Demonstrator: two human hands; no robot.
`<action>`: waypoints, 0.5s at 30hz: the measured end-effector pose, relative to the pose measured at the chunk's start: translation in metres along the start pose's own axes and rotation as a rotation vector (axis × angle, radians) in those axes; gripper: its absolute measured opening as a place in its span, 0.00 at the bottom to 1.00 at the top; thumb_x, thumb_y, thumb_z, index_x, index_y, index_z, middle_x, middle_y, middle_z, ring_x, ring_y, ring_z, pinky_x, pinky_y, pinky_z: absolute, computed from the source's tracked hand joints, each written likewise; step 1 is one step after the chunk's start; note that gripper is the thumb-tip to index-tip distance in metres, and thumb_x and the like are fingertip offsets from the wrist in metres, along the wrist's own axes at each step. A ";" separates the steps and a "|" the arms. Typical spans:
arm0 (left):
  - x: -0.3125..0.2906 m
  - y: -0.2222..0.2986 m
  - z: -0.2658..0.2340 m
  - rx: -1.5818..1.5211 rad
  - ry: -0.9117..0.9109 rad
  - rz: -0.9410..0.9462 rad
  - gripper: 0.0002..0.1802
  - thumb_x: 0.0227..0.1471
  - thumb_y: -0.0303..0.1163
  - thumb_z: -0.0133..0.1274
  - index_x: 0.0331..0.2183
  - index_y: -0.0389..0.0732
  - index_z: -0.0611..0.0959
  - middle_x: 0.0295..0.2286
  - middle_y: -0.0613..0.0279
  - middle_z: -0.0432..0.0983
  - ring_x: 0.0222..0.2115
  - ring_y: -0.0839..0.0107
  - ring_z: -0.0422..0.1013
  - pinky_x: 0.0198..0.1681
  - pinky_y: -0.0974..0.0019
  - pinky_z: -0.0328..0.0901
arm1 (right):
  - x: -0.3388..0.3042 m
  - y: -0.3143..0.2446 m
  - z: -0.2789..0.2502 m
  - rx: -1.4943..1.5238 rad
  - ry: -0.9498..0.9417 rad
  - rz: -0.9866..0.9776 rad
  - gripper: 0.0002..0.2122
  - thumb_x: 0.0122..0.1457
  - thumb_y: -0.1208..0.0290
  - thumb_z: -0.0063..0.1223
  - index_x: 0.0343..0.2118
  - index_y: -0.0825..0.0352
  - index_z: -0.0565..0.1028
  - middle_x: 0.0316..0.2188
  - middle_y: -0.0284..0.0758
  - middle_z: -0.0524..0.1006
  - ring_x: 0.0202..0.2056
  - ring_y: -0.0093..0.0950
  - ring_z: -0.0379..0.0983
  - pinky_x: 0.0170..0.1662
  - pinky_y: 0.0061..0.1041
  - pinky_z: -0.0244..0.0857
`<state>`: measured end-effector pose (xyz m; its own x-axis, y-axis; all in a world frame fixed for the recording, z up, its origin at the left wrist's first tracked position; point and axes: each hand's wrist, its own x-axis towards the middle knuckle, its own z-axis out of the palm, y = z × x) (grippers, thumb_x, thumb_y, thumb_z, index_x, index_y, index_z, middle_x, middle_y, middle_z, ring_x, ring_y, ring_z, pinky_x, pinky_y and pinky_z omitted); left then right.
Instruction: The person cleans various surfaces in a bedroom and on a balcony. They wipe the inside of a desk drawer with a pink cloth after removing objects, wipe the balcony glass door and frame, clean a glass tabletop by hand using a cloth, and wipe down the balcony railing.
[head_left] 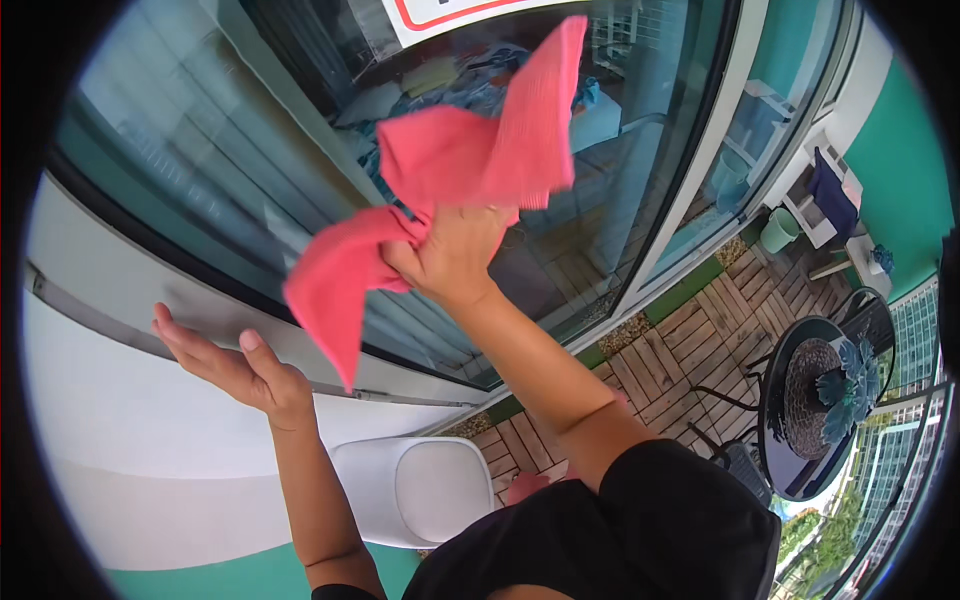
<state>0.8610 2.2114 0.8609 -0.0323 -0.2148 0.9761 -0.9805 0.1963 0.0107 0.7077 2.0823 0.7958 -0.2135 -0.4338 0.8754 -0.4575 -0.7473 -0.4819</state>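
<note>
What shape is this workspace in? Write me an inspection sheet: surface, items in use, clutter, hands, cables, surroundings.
Surface: glass door, reflective, bearing a white sign with a red border.
Items in use: pink cloth, bunched in the middle, ends flared; contact with the glass cannot be told.
Clutter: pale green bin on the floor, dark blue fabric hanging nearby.
Hands: right hand grips the cloth; left hand open, holding nothing.
Cables: nothing seen.
Surroundings: wood-tiled floor, white chair, round dark table bearing a blue-green plant.
</note>
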 end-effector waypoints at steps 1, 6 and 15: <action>0.004 0.009 0.013 -0.035 0.009 0.041 0.34 0.59 0.37 0.39 0.61 0.34 0.48 0.60 0.47 0.45 0.62 0.54 0.41 0.63 0.54 0.39 | -0.096 0.081 0.007 0.113 -0.285 0.268 0.25 0.42 0.56 0.56 0.43 0.64 0.74 0.43 0.42 0.73 0.49 0.43 0.66 0.57 0.43 0.53; -0.010 0.002 -0.003 -0.063 -0.046 0.164 0.34 0.60 0.38 0.38 0.61 0.35 0.47 0.61 0.46 0.43 0.62 0.52 0.41 0.63 0.52 0.38 | -0.225 0.149 -0.036 -0.307 -0.315 0.821 0.15 0.51 0.63 0.51 0.40 0.63 0.69 0.42 0.37 0.63 0.44 0.39 0.59 0.51 0.40 0.54; -0.042 -0.016 0.012 0.018 -0.123 0.074 0.38 0.60 0.40 0.39 0.62 0.37 0.41 0.61 0.46 0.40 0.62 0.49 0.40 0.62 0.48 0.37 | 0.235 0.068 -0.028 -0.764 0.688 0.110 0.33 0.52 0.50 0.47 0.57 0.67 0.59 0.61 0.49 0.51 0.61 0.55 0.41 0.60 0.59 0.33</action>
<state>0.8758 2.2056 0.8173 -0.1271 -0.3158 0.9403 -0.9779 0.1986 -0.0655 0.6017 1.9437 0.9694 -0.6249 0.0806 0.7765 -0.7803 -0.0976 -0.6178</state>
